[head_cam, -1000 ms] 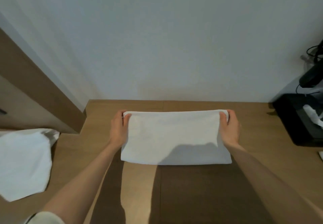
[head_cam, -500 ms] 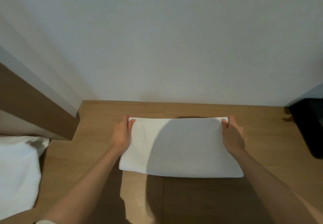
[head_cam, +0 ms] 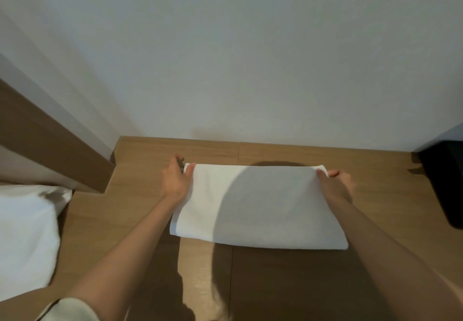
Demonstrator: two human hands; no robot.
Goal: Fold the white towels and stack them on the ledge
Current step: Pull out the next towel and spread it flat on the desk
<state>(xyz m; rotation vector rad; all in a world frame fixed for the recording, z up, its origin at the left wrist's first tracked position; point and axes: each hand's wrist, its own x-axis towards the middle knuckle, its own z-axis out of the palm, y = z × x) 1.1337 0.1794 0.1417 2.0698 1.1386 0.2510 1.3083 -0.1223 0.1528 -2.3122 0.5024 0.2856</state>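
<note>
Shadow is darkening the folded white towel lying on the brown wooden ledge; left hand and right hand are pinching its far corners. Frame edge is cropping another white cloth.

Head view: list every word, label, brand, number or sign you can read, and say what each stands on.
None: no text can be read in this view. The folded white towel, the wooden surface, the wall, the white cloth at the left and the dark object at the right show no lettering.
</note>
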